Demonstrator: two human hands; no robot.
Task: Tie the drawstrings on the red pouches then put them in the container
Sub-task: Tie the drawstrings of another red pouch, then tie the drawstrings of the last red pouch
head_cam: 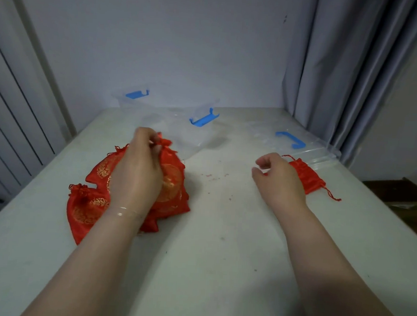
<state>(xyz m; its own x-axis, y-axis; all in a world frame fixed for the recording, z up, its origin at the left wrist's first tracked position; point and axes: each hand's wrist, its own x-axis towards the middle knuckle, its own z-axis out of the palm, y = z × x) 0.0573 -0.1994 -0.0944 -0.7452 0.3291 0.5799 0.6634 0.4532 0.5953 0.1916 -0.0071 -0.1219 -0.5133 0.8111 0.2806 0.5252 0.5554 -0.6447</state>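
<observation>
Gathered neck of top red satin pouch with gold print [170, 180] pinched by left hand [140, 168], fingers curled. Pouch lies on pile of similar red pouches [88, 206] on left of white tabletop [208, 256]. Right hand [278, 180] held loosely curled, nothing gripped, just beside small plain red drawstring pouch [307, 176]. Clear plastic container with blue latches [199, 130] seen behind pile; clear lid with blue handle [309, 147] at far right.
</observation>
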